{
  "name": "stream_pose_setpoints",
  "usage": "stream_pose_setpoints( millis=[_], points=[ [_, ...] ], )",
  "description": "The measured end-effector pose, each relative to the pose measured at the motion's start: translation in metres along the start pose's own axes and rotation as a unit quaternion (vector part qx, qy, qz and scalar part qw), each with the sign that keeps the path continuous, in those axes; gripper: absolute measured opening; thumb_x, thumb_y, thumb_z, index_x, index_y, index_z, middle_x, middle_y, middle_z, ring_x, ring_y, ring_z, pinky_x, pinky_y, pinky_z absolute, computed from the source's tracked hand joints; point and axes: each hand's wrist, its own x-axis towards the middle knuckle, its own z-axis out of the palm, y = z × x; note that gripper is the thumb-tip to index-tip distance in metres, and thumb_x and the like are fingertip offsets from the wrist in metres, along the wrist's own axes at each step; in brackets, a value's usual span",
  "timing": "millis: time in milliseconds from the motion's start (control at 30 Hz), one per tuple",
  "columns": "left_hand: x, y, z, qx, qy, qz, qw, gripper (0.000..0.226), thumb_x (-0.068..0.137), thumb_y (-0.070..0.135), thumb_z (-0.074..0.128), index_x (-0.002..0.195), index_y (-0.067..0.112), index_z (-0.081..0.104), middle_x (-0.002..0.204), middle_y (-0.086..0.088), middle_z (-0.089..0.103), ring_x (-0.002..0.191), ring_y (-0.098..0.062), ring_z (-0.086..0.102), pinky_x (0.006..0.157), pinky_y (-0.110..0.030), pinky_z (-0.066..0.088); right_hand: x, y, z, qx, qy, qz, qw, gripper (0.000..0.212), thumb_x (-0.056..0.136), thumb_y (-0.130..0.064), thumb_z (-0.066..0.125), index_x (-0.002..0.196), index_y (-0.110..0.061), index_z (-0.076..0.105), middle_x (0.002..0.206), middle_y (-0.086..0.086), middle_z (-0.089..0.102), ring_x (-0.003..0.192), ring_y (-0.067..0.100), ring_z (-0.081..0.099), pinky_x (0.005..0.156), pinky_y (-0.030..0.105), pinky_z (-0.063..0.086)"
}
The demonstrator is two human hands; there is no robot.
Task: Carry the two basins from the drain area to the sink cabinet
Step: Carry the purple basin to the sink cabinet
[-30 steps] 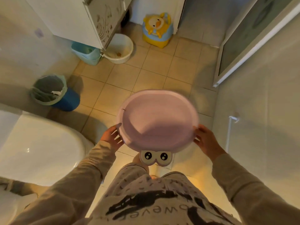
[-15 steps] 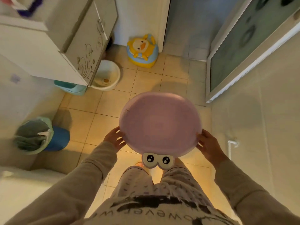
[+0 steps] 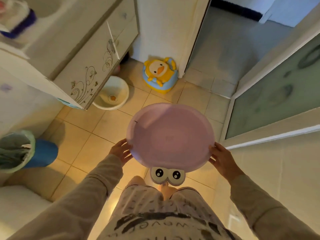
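Observation:
I hold a round pink basin point(image 3: 170, 137) level in front of my waist, above the tiled floor. My left hand point(image 3: 121, 150) grips its left rim and my right hand point(image 3: 221, 157) grips its right rim. A white basin point(image 3: 112, 94) with a small orange print inside sits on the floor, tucked against the foot of the sink cabinet point(image 3: 93, 66). The cabinet's doors with swirl patterns are closed. A teal basin point(image 3: 66, 102) peeks out from under the cabinet's near corner.
A yellow duck potty point(image 3: 160, 74) stands by the doorway wall. A blue bin with a grey liner point(image 3: 22, 151) sits at the left. A frosted glass door point(image 3: 277, 94) lines the right side. A slipper with cartoon eyes point(image 3: 167, 174) shows under the pink basin.
The view has moved forward toward the sink cabinet; the cabinet, white basin and potty appear closer and lower in frame. Both hands keep the same hold on the pink basin.

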Motion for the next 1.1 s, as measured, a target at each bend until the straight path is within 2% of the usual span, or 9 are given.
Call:
stream_pose_setpoints(
  millis=[133,367,500,633,733,867,967,1033,1100],
  points=[
    [0.012,0.013,0.041,-0.059,0.035,0.005,0.998,0.035,0.083,-0.010,0.049,0.107,0.015,0.057,0.087,-0.007,0.064,0.078,-0.025,0.062,0.066,-0.039,0.053,0.058,-0.056,-0.005,-0.039,-0.038,0.003,0.998,0.034,0.092,-0.018,0.056,0.126,-0.019,0.058,0.121,0.004,0.066,0.115,0.025,0.059,0.089,0.039,0.052],
    [0.050,0.053,0.075,-0.106,0.067,0.024,0.992,0.031,0.087,-0.003,0.045,0.111,0.013,0.055,0.084,-0.007,0.062,0.076,-0.023,0.059,0.070,-0.038,0.051,0.138,-0.116,0.022,-0.051,-0.068,0.012,0.996,0.026,0.089,-0.013,0.059,0.113,-0.021,0.066,0.100,-0.001,0.072,0.098,0.020,0.065,0.069,0.028,0.057],
    [0.084,0.088,0.086,-0.118,0.073,0.017,0.990,0.034,0.086,-0.004,0.048,0.114,0.014,0.056,0.085,-0.006,0.064,0.078,-0.022,0.061,0.077,-0.040,0.051,0.178,-0.146,0.047,-0.062,-0.069,0.019,0.996,0.023,0.088,-0.011,0.060,0.107,-0.021,0.067,0.101,0.001,0.071,0.099,0.021,0.064,0.071,0.030,0.057],
    [0.107,0.125,0.095,-0.137,0.081,0.016,0.987,0.043,0.083,-0.008,0.051,0.119,0.014,0.056,0.087,-0.005,0.064,0.078,-0.021,0.060,0.079,-0.041,0.051,0.212,-0.181,0.075,-0.087,-0.080,0.034,0.992,0.020,0.089,-0.011,0.059,0.103,-0.023,0.068,0.104,0.001,0.071,0.102,0.022,0.063,0.081,0.036,0.055],
    [0.117,0.146,0.096,-0.151,0.090,0.014,0.984,0.047,0.083,-0.008,0.051,0.125,0.013,0.054,0.088,-0.006,0.064,0.080,-0.022,0.061,0.086,-0.043,0.050,0.237,-0.205,0.100,-0.104,-0.092,0.034,0.990,0.022,0.089,-0.011,0.058,0.104,-0.025,0.067,0.108,0.001,0.070,0.102,0.021,0.063,0.082,0.037,0.055],
    [0.123,0.171,0.094,-0.169,0.107,0.020,0.980,0.048,0.084,-0.008,0.050,0.129,0.010,0.052,0.087,-0.008,0.064,0.079,-0.022,0.060,0.081,-0.042,0.052,0.262,-0.234,0.134,-0.124,-0.110,0.032,0.986,0.023,0.091,-0.008,0.056,0.109,-0.020,0.063,0.105,0.000,0.069,0.099,0.020,0.063,0.072,0.031,0.054],
    [0.124,0.181,0.094,-0.187,0.116,0.026,0.975,0.048,0.084,-0.008,0.052,0.129,0.009,0.052,0.088,-0.009,0.064,0.079,-0.023,0.061,0.076,-0.040,0.052,0.283,-0.251,0.154,-0.146,-0.133,0.042,0.979,0.024,0.091,-0.008,0.055,0.111,-0.020,0.061,0.110,0.002,0.067,0.101,0.021,0.062,0.073,0.031,0.054],
    [0.126,0.185,0.095,-0.207,0.132,0.031,0.969,0.046,0.084,-0.007,0.053,0.127,0.010,0.053,0.088,-0.008,0.064,0.079,-0.023,0.061,0.070,-0.037,0.052,0.301,-0.262,0.168,-0.169,-0.152,0.052,0.973,0.029,0.092,-0.009,0.055,0.120,-0.015,0.058,0.114,0.004,0.065,0.102,0.023,0.061,0.074,0.032,0.054],
    [0.129,0.187,0.097,-0.232,0.149,0.032,0.961,0.046,0.085,-0.007,0.052,0.128,0.009,0.053,0.087,-0.008,0.063,0.078,-0.023,0.060,0.075,-0.039,0.052,0.321,-0.271,0.184,-0.188,-0.173,0.066,0.964,0.033,0.093,-0.009,0.054,0.125,-0.012,0.055,0.116,0.006,0.064,0.105,0.025,0.060,0.078,0.035,0.053]
  ],
)
